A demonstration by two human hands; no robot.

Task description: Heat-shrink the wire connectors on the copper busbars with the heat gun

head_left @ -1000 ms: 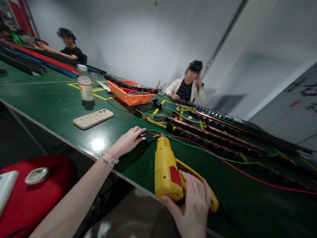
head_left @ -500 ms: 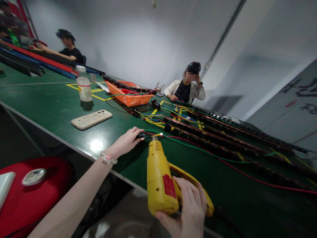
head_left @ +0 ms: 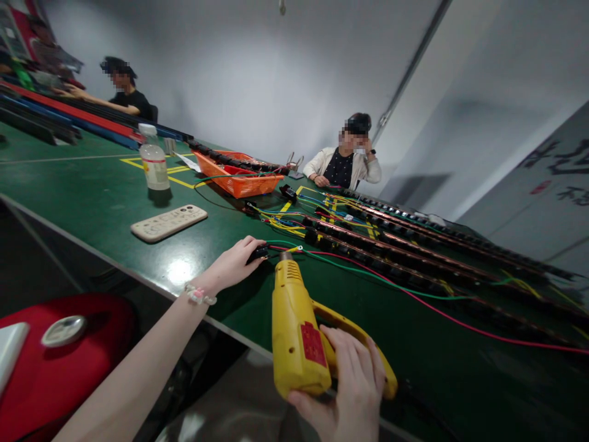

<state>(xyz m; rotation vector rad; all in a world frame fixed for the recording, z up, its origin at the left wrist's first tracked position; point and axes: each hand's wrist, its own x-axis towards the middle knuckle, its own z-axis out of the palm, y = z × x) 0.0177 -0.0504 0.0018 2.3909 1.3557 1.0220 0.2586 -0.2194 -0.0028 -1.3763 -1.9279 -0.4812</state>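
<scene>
My right hand (head_left: 352,377) is closed around a yellow heat gun (head_left: 297,331) with a red label. The gun's metal nozzle (head_left: 286,256) points away from me, close to a yellow wire end with a ring terminal (head_left: 300,248). My left hand (head_left: 237,263) pinches a small black connector (head_left: 261,251) on the green table, left of the nozzle. Green and red wires (head_left: 331,258) run from the connector off to the right.
A phone (head_left: 169,223), a bottle (head_left: 155,166) and an orange basket (head_left: 239,181) stand beyond my left hand. Long dark strips with wires (head_left: 391,255) lie at the right. One person (head_left: 343,166) sits across the table, others at far left. A red stool (head_left: 101,331) is lower left.
The view has shifted very slightly. Both hands keep their holds on the heat gun and the connector, with almost no movement.
</scene>
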